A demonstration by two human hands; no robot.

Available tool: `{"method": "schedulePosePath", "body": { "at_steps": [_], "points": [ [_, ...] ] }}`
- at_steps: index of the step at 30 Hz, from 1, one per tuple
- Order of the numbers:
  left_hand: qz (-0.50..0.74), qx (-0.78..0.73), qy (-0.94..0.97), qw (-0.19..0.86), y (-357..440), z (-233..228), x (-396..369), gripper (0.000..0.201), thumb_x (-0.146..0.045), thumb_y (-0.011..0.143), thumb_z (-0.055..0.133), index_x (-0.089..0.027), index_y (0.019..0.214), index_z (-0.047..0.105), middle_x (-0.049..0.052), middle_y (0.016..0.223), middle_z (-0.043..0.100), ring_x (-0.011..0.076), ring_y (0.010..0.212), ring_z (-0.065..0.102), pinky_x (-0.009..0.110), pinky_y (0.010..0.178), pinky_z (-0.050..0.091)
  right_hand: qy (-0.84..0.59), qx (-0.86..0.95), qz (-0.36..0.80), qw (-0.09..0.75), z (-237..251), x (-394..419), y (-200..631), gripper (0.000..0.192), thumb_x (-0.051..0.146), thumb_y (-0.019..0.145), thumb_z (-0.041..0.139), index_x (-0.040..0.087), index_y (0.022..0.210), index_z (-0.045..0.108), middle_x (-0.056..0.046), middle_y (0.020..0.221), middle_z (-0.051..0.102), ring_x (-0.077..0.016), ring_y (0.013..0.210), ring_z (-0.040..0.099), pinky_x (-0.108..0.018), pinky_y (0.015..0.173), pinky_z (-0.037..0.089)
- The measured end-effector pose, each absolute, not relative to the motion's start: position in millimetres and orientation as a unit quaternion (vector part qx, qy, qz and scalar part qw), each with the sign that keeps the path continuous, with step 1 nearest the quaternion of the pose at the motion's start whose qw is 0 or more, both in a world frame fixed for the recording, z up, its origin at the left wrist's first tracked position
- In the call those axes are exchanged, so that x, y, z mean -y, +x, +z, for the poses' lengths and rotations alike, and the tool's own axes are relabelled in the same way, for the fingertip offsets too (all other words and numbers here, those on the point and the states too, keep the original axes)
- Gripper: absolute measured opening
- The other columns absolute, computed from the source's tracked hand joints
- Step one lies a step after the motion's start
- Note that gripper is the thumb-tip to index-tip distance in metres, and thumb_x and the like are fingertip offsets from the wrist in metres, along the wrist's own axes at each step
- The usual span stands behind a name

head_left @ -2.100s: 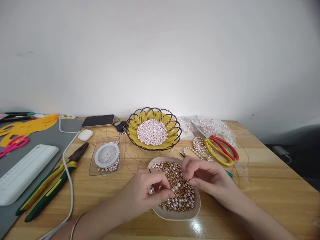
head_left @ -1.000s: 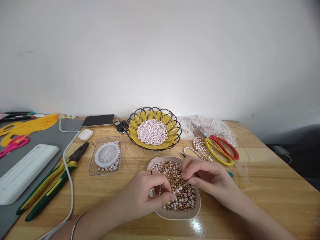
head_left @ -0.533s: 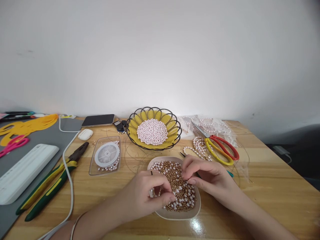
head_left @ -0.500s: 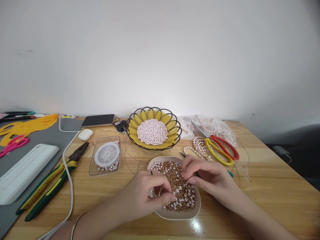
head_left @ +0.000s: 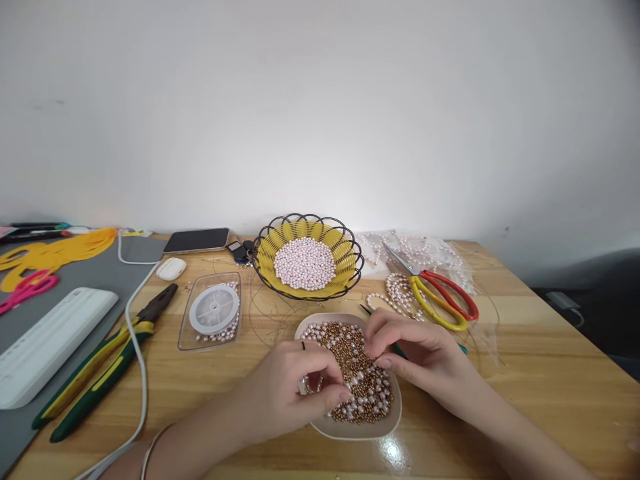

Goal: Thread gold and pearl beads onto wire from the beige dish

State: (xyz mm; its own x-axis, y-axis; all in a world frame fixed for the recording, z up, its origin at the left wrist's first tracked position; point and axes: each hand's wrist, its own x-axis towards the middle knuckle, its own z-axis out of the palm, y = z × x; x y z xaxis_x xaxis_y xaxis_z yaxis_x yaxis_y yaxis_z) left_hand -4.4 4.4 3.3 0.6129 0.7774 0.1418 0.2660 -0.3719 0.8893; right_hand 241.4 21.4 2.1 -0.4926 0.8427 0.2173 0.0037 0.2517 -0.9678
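Observation:
A cream dish (head_left: 395, 420) holds small gold beads (head_left: 345, 353) mixed with pearl beads (head_left: 367, 403). Over its left side is my left hand (head_left: 307, 383), thumb and forefinger pinched on what looks like a beaded strand (head_left: 313, 385), part of which hangs behind the fingers. My right hand (head_left: 417, 347) hovers above the dish's right side with thumb and fingertips pressed together; whatever they pinch is too small to make out. Several larger pearls (head_left: 357, 377) lie between the two hands, perhaps on the same strand. Behind my right hand a dark-tipped tool with teal handles (head_left: 397, 349) is mostly hidden.
A yellow basket (head_left: 265, 257) of pink pearls stands behind the dish. Right of it lie scissors (head_left: 443, 293), pearl strings (head_left: 400, 293) and plastic bags (head_left: 430, 257). To the left are a clear box with a spool (head_left: 215, 309), pliers (head_left: 107, 363), a white cable (head_left: 143, 380) and a phone (head_left: 197, 240).
Almost nothing differs. Both hands keep their pinch over the dish, with only a very slight shift of my right fingers.

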Motion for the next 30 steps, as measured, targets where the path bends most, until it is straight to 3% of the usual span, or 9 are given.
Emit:
{"method": "schedulePosePath", "body": {
  "at_steps": [30],
  "points": [
    [0.283,-0.334,0.778,0.449,-3.8,4.2,-5.3,0.015,-0.023,0.092,0.068,-0.016,0.079,0.069,0.000,0.072,0.066,0.0110,0.064,0.058,0.020,0.062,0.042,-0.288,0.695,0.538,0.381,6.0,-18.6,240.0,0.005,0.029,0.097,0.069,0.028,0.095,0.074,-0.002,0.089,0.068,-0.0173,0.086,0.062,-0.032,0.076,0.048]
  ]
}}
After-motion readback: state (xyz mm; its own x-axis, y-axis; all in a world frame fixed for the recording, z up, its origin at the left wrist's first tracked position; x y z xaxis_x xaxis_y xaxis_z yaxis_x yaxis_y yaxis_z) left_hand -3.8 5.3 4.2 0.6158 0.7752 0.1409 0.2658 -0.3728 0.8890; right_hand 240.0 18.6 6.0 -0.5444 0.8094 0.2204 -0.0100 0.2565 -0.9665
